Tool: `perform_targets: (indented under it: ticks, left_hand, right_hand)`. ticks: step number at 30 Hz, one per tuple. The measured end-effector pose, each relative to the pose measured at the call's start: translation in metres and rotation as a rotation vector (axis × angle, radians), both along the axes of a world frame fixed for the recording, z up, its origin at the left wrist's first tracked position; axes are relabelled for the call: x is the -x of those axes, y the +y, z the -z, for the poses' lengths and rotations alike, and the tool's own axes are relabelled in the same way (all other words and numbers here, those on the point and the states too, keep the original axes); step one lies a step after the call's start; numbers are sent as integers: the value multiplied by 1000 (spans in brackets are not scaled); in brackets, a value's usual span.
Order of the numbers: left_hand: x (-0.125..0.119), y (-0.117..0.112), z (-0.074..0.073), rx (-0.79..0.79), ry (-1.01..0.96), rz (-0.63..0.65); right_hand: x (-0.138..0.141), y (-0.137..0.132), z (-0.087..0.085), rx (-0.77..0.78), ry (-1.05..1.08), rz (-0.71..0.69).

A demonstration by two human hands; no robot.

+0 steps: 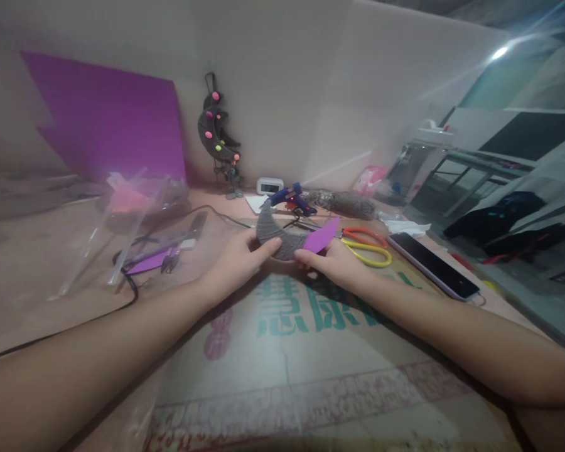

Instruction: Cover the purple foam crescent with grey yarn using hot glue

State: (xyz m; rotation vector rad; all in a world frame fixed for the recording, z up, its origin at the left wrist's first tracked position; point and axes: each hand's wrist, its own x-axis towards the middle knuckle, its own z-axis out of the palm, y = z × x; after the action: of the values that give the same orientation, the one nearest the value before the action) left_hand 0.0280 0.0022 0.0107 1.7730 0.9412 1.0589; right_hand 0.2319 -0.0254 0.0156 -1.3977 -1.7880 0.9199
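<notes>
Between my two hands is a grey crescent moon (281, 237) wrapped in yarn. My left hand (245, 254) pinches its left side, thumb on the front face. At the right tip, my right hand (332, 260) is closed with its thumb on the crescent's end, and a piece of purple paper (322, 236) sticks up there from the yarn. How the paper joins the crescent is hidden by my fingers. Just behind the crescent stands a blue glue gun (294, 199). Scissors (367, 245) with red and yellow handles lie beyond my right hand.
A phone (435, 267) lies at the right. A bundle of grey yarn (343, 204) and a small digital clock (270, 186) stand at the back. A decorated moon (216, 135) hangs on the wall beside purple sheets (117, 119). Clear glue sticks (132, 245) and a black cable (134, 292) are at left.
</notes>
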Motion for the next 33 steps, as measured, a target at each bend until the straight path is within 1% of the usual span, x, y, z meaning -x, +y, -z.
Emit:
perform_targets:
  ticks: [5, 8, 11, 14, 17, 20, 23, 27, 30, 33]
  left_hand:
    - [-1, -1, 0, 3, 17, 41]
    - [0, 1, 2, 9, 13, 31]
    - [1, 4, 3, 29, 15, 6]
    - [1, 5, 4, 47, 19, -1]
    - [1, 4, 3, 30, 14, 28]
    - [1, 1, 1, 15, 18, 55]
    - [0, 0, 1, 12, 25, 58]
    - [1, 2, 2, 5, 4, 57]
    - [1, 3, 3, -4, 14, 73]
    - [1, 2, 4, -13, 23, 87]
  right_hand:
    - [0, -1, -1, -4, -27, 18]
    - [1, -2, -3, -6, -31, 5]
    - [2, -2, -4, 6, 11, -16]
    - [2, -1, -2, -1, 2, -35]
    - [2, 0, -1, -32, -43, -41]
    - [0, 0, 2, -73, -43, -31]
    - [-1, 0, 4, -58, -33, -35]
    - [-1, 0, 4, 4, 68, -44]
    - [0, -1, 2, 15, 185, -12]
    - [1, -1, 0, 16, 212, 39]
